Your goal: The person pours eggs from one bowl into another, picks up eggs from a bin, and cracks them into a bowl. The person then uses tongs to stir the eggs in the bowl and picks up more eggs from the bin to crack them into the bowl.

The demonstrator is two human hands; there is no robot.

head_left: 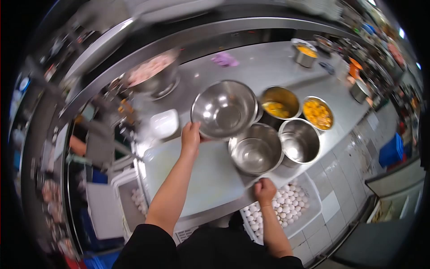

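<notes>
My left hand [191,138] is closed on the near left rim of a wide, empty steel bowl [224,109], above the steel table [201,74]. Under and beside that bowl stands a second empty steel bowl [256,149]. My right hand [265,190] is a fist near the table's front edge, close below the second bowl; whatever it may hold is hidden. To the right are an empty steel pot [299,141], a pot with some yellow pieces [280,102] and a container full of yellow-orange pieces [318,113].
A white cutting board [192,177] lies before me, with a white dish [164,123] behind it. A bowl of pale pink meat [152,74] stands back left. A tub of white eggs [313,193] is below the table edge. Purple cloth [225,59] lies at the back.
</notes>
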